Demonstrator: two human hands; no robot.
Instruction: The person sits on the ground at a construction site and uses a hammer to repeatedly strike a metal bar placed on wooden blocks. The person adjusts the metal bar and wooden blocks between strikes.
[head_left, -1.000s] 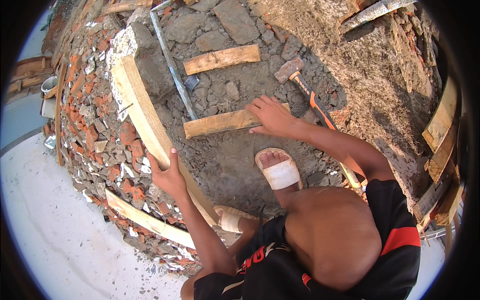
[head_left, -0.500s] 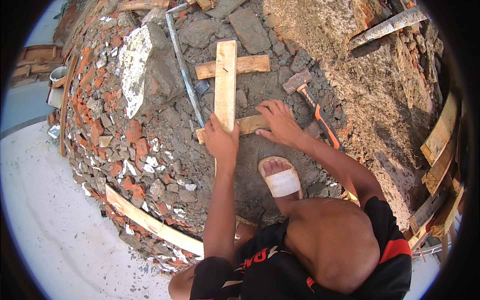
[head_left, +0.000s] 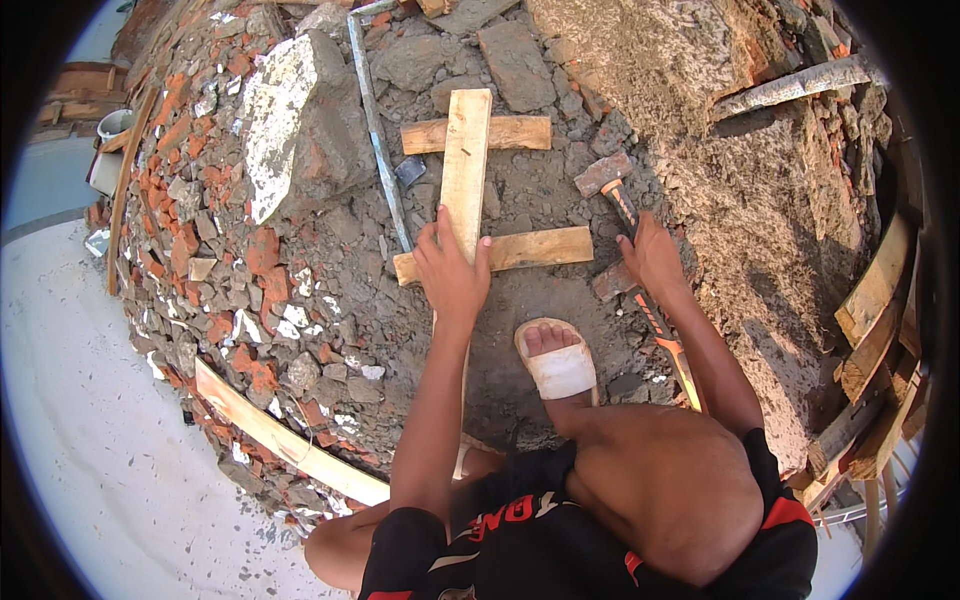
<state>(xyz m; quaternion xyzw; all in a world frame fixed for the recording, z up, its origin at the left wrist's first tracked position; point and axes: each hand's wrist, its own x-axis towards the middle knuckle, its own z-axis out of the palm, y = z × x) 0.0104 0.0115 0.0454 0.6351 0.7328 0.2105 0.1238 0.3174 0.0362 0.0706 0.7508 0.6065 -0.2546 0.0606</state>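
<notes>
A long pale plank (head_left: 464,170) lies across two shorter crosspieces, the far one (head_left: 525,132) and the near one (head_left: 548,248). A nail (head_left: 466,153) stands in the plank over the far crosspiece. My left hand (head_left: 452,272) is closed over the plank where it crosses the near piece, thumb on its right side. To the right, my right hand (head_left: 657,258) is wrapped round the dark handle of a hammer (head_left: 603,174) with a rusty head. Below that hand, an orange, black and yellow handle (head_left: 668,340) lies on the ground, partly beside my forearm.
Broken brick and concrete rubble (head_left: 262,270) covers the ground at left, with a large white-faced slab (head_left: 280,125). A bluish metal bar (head_left: 372,130) lies left of the plank. Loose boards (head_left: 870,300) are piled at far right. My sandalled foot (head_left: 556,360) stands near the crosspiece.
My right hand has left the near crosspiece and moved right onto the hammer handle. My left hand stays on the plank, and the whole view has shifted slightly.
</notes>
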